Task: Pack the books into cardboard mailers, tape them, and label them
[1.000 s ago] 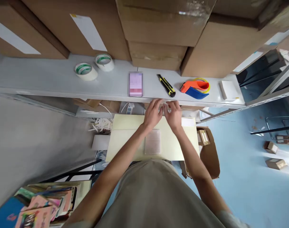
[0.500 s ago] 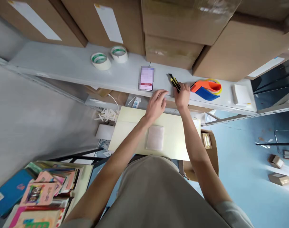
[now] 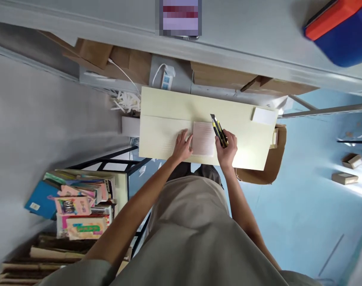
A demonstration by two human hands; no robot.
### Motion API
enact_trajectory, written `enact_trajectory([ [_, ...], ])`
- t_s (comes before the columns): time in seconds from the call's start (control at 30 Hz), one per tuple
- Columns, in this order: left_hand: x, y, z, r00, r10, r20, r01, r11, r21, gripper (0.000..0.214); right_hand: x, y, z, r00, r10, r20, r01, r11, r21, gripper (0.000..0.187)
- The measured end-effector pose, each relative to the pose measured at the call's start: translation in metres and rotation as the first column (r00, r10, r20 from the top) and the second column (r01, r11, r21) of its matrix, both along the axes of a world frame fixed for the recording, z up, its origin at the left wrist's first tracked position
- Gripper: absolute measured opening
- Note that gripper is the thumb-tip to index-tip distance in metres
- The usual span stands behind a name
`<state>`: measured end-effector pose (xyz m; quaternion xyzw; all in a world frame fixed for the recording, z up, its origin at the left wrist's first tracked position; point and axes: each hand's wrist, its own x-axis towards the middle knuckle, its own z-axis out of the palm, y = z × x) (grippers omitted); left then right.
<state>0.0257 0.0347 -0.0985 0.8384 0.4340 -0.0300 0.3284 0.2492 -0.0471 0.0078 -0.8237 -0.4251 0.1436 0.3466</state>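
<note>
My right hand is wrapped round a black and yellow utility knife, its tip pointing up and left over the right edge of a paper stack. That pale pinkish stack lies flat on the cream tabletop. At the stack's left edge is my left hand, fingers spread and nothing held; I cannot tell whether it touches the sheets.
A grey shelf runs above the table, bearing a blurred-out phone-like item and an orange-blue tape dispenser. White sheets lie at the table's right end. Books are piled at lower left; an open carton stands right.
Both hands have come down from the shelf to the table. The utility knife has been lifted off the shelf in my right hand. The view has tilted downward.
</note>
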Motion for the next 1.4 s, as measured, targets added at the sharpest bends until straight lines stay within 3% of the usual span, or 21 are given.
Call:
enact_trajectory([
  [0.17, -0.003, 0.002, -0.004, 0.996, -0.089, -0.025, 0.089, 0.996, -0.001, 0.086, -0.044, -0.014, -0.025, 0.991, -0.051, -0.122, 0.030, 0.985, -0.167, 0.045],
  [0.43, -0.004, 0.042, -0.016, 0.913, -0.398, 0.093, 0.396, 0.917, 0.035, 0.099, -0.096, 0.016, -0.053, 0.980, -0.106, -0.166, 0.035, 0.922, -0.385, 0.053],
  [0.77, -0.011, 0.058, -0.010, 0.900, -0.435, 0.010, 0.435, 0.900, 0.011, 0.099, -0.111, 0.032, -0.071, 0.993, -0.019, -0.114, -0.029, 0.914, -0.405, 0.060],
  [1.0, -0.021, 0.091, -0.007, 0.892, -0.452, 0.006, 0.452, 0.892, 0.001, 0.102, -0.112, 0.065, -0.072, 0.998, 0.055, -0.034, -0.064, 0.785, -0.616, 0.066],
  [1.2, -0.022, 0.098, -0.003, 0.887, -0.461, -0.015, 0.461, 0.887, -0.011, 0.103, -0.114, 0.078, -0.063, 0.993, 0.119, 0.023, -0.065, 0.683, -0.727, 0.065],
  [1.4, -0.024, 0.102, -0.010, 0.880, -0.473, 0.047, 0.474, 0.880, -0.013, 0.099, -0.120, 0.080, -0.054, 0.989, 0.150, 0.009, -0.091, 0.643, -0.760, 0.066],
])
